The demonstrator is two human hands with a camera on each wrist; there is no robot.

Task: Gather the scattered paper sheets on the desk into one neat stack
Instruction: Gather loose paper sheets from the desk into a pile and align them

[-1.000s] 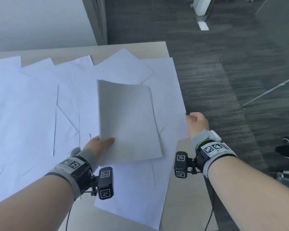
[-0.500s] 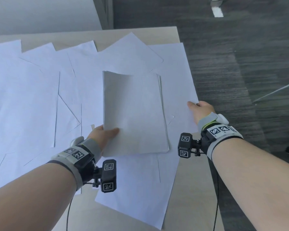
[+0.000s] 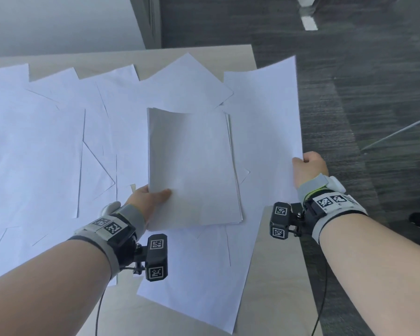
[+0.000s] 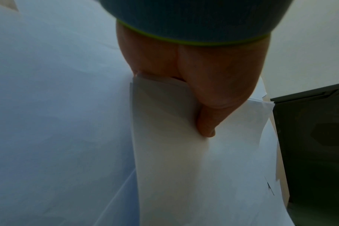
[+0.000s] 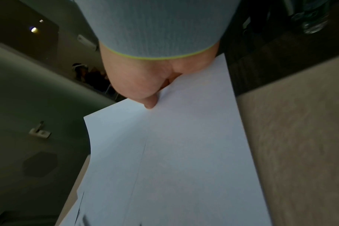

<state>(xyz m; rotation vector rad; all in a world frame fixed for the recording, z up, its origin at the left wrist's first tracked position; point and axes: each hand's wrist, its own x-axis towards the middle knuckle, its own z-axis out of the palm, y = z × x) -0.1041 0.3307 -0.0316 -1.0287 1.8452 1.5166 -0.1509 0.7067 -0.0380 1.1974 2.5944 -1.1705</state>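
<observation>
Paper stack [image 3: 192,166] sat in your left hand [image 3: 147,198], thumb pressed on top of its near left corner, the other fingers hidden beneath. Your right hand [image 3: 309,169] pinched the near right corner of a single sheet [image 3: 264,132], thumb over and curled fingers under, its far end lifted past the desk [image 3: 277,275] edge. More loose sheets [image 3: 34,141] lay overlapping beyond and left of your left fingers

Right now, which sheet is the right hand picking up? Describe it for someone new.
Go to the desk right edge. The sheet there overhangs the floor, its near corner pinched by the right hand. Unlike the flat sheets beside it, it is lifted.
</observation>
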